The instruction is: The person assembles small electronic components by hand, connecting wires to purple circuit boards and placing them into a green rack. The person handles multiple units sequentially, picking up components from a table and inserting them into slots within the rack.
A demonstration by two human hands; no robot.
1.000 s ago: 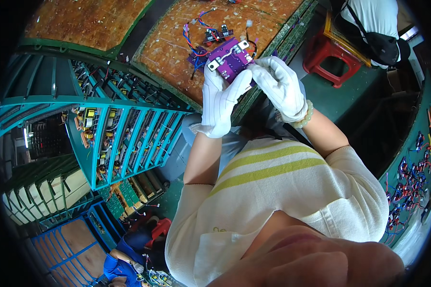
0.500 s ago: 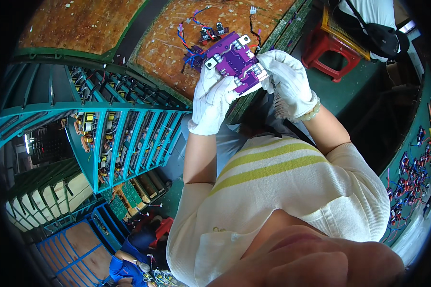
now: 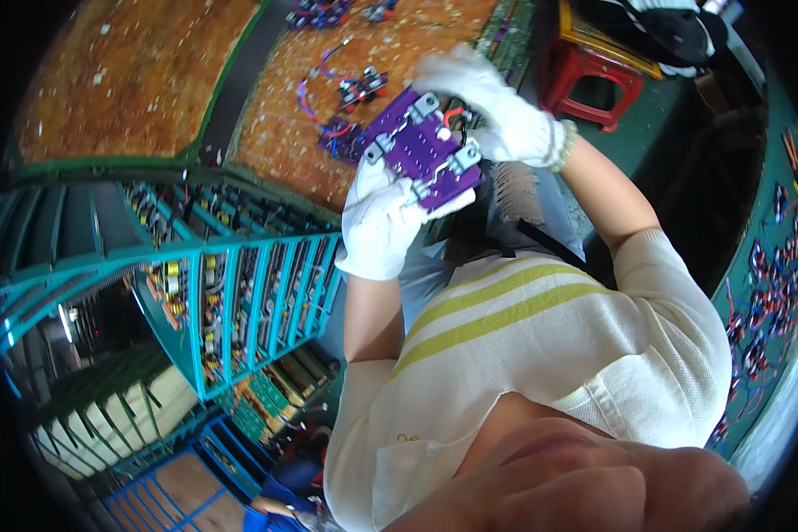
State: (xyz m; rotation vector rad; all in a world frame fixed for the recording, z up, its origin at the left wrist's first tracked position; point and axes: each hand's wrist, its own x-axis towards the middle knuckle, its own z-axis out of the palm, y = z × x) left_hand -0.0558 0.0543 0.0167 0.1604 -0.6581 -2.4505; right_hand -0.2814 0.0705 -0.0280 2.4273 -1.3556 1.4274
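Board (image 3: 427, 161) in left grip (image 3: 381, 229), seemingly edge-held.

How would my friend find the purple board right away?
Find the brown tabletop at top centre. Near its edge, the gloved left hand holds the purple board. It has shiny metal tabs and is bigger than the wired pieces beyond.

Teal metal rack (image 3: 230, 310), red stool (image 3: 561, 78), green floor (image 3: 652, 120), worn brown tabletop (image 3: 133, 84)
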